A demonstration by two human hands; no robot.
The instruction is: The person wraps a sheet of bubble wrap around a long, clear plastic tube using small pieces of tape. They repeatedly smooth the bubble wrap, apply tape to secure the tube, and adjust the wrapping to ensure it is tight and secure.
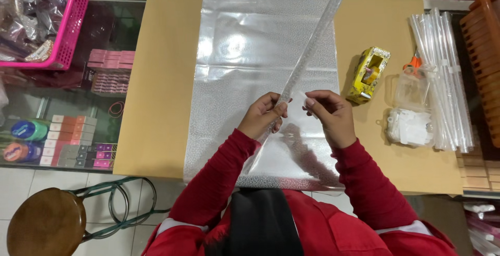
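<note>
Left hand grip: the left hand [263,115] is clenched round the lower part of a rolled tube of clear wrapping film [312,42], thumb on top.
Right hand grip: the right hand [333,116] pinches a small white piece of tape [300,99] between thumb and fingertips, right against the tube.
Rolled tube: long and thin, tilted, running from the hands up and to the right, past the far edge of the counter.
Under the hands: a flat sheet of silvery patterned wrapping film [245,48] lying lengthwise on the tan counter [161,89].
Right of the sheet: a yellow tape dispenser [369,74], near the right hand but apart from it.
Further right: a clear plastic box of white tags [411,115], orange-handled scissors [414,62] partly hidden, and a bundle of finished clear tubes [442,74].
Far right edge: an orange basket [487,48].
Left side: a pink basket [65,32] above a glass display case.
Floor, lower left: a round wooden stool [47,222].
Sleeves: both red.
</note>
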